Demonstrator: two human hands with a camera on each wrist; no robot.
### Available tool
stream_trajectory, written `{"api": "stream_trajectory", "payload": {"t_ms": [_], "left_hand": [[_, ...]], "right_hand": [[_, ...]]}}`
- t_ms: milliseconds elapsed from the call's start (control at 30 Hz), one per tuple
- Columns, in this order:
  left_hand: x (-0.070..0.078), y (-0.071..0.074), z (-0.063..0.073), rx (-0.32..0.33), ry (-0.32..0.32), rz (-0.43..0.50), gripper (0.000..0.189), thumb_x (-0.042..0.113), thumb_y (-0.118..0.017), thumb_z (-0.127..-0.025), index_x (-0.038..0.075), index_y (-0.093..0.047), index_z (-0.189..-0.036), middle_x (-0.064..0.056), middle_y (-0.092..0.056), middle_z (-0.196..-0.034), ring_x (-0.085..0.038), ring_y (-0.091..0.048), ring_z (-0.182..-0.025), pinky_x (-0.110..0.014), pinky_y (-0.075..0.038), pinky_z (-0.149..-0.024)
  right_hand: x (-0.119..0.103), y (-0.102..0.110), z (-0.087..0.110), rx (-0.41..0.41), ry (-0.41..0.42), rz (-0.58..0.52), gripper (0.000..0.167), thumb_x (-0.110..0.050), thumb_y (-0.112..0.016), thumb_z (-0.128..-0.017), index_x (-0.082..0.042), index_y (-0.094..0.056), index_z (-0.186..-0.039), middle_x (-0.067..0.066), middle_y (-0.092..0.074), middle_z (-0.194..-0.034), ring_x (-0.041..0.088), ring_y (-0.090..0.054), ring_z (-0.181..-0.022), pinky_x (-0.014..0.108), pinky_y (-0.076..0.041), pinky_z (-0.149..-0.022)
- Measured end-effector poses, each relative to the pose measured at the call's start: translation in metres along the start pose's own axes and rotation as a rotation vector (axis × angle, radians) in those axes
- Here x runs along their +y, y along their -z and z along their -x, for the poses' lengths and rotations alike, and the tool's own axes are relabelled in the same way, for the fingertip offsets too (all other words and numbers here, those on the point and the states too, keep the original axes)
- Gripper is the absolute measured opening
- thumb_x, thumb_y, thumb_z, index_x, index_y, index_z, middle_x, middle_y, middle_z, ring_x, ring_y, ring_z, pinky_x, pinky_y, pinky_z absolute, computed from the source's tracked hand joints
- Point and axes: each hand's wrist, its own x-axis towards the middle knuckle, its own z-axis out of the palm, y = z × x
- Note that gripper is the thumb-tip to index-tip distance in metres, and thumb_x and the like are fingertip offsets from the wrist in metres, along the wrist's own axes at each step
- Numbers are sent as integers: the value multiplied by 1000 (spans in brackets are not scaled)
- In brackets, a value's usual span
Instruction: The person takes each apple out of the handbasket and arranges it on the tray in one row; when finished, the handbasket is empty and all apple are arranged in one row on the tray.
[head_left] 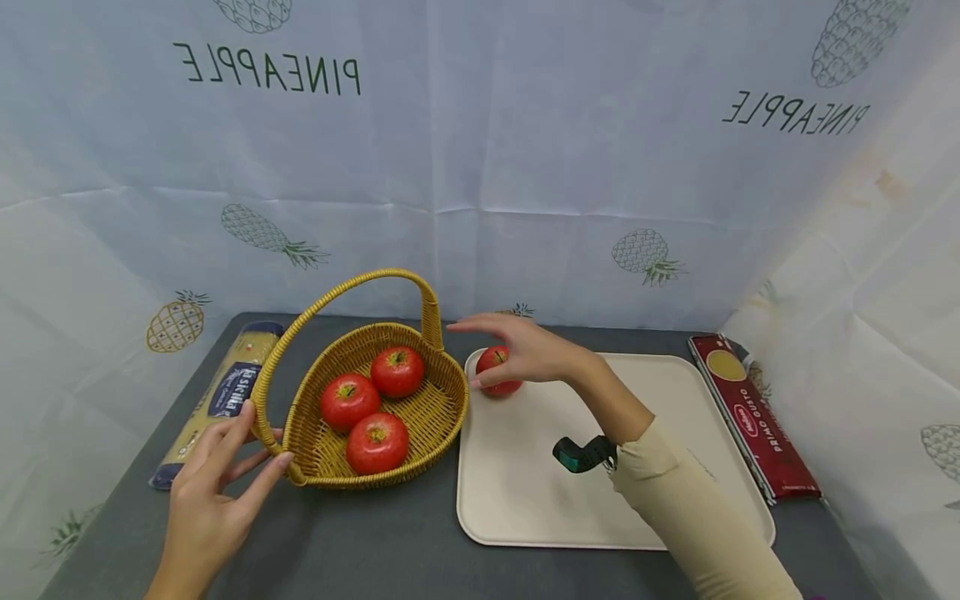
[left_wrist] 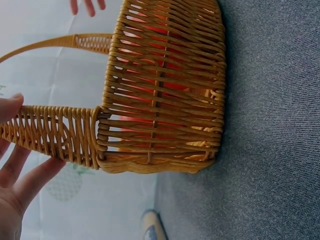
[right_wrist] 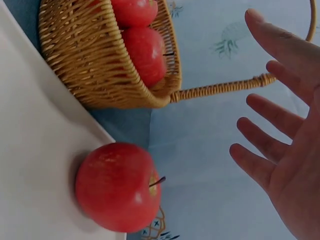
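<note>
A yellow-brown wicker basket (head_left: 433, 417) holds three red apples (head_left: 377, 442). My left hand (head_left: 213, 479) grips the near end of its tall handle (left_wrist: 55, 132), thumb on one side and fingers on the other. On the left end of a cream tray (head_left: 555, 500) sits another red apple (right_wrist: 117, 187), its stem showing in the right wrist view. My right hand (head_left: 536, 350) hovers over this apple, fingers spread and pointing toward the basket, with nothing held. In the head view the thumb and palm partly cover the apple.
A pasta packet (head_left: 225, 392) lies left of the basket, partly behind its handle. Along the tray's right side is a dark red packet (head_left: 753, 408). The grey tabletop (head_left: 360, 542) ends at a hanging cloth (head_left: 525, 167) printed with pineapples.
</note>
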Motion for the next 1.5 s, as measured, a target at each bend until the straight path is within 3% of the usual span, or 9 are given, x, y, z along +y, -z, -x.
{"api": "stream_trajectory", "payload": {"t_ms": [167, 433, 700, 900, 1067, 1267, 1500], "left_hand": [[-3, 0, -1, 18, -35, 20, 71, 21, -75, -89, -8, -47, -148, 15, -55, -123, 7, -61, -114, -4, -55, -89], [-4, -1, -1, 23, -27, 45, 71, 22, -76, -89, -8, -47, -147, 13, -57, -122, 6, -62, -114, -6, -56, -88], [-4, -1, -1, 21, -40, 50, 72, 20, -77, -88, -9, -47, -146, 13, -57, -121, 6, -62, -113, -6, -56, -88], [-6, -1, -1, 22, -56, 62, 72, 20, -77, -88, -10, -47, -146, 12, -57, -122, 5, -63, -113, -7, -56, -89], [-5, -1, -1, 22, -37, 58, 72, 13, -79, -86, -10, -48, -146, 12, -57, -122, 6, -63, -112, -6, -56, -88], [-5, -1, -1, 23, -31, 62, 71, 11, -79, -86, -9, -48, -146, 12, -57, -121, 5, -63, -112, -6, -57, -88], [-8, -1, 0, 28, -53, 78, 72, 18, -78, -87, -10, -47, -146, 10, -58, -122, 3, -64, -113, -7, -57, -88]], "right_hand": [[-11, -3, -9, -30, 49, 5, 75, -36, -84, -85, -25, -50, -152, -3, -47, -158, 19, -41, -150, 49, -41, -127], [-27, -9, -25, -103, 149, 3, 74, -34, -84, -86, -21, -51, -151, -1, -50, -156, 19, -44, -148, 44, -42, -126], [-43, -18, -38, -161, 172, -20, 71, -34, -84, -86, -24, -53, -150, -1, -52, -154, 18, -47, -144, 42, -44, -125], [-50, -27, -45, -201, 169, -40, 73, -33, -85, -85, -23, -53, -150, -3, -52, -154, 18, -48, -143, 30, -49, -118], [-53, -35, -50, -259, 133, -137, 72, -32, -85, -85, -23, -53, -149, -1, -51, -153, 24, -47, -144, 38, -53, -117], [-56, -42, -55, -297, 68, -182, 69, -35, -85, -85, -29, -55, -147, -7, -49, -154, 19, -42, -147, 48, -47, -122], [-55, -48, -65, -333, 154, -103, 69, -33, -82, -86, -21, -55, -149, 0, -52, -153, 22, -44, -145, 47, -47, -122]]}}
